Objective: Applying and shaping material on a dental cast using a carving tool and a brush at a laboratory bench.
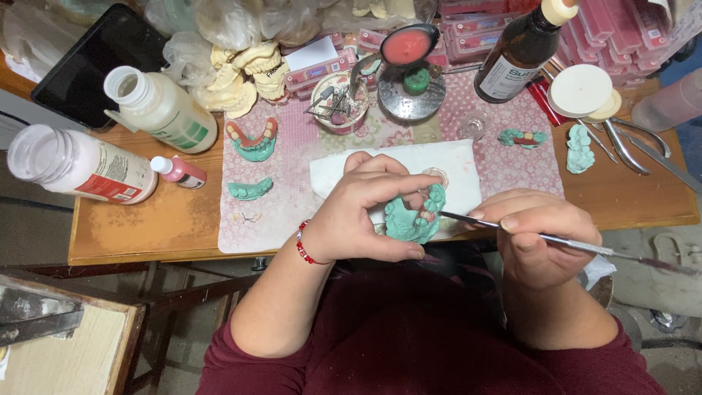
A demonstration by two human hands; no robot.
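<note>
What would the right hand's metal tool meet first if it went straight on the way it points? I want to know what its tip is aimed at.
The right hand points its thin metal tool leftward. Its tip already sits at the green dental cast held in the left hand, by the pink wax with teeth. That comes first; exact contact is unclear.

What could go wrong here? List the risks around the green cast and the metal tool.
The left hand holds the green dental cast over the table edge; a slip might drop it onto the lap. The thin metal tool in the right hand touches the cast's teeth, so a jerk could chip them or jab the left fingers.
</note>
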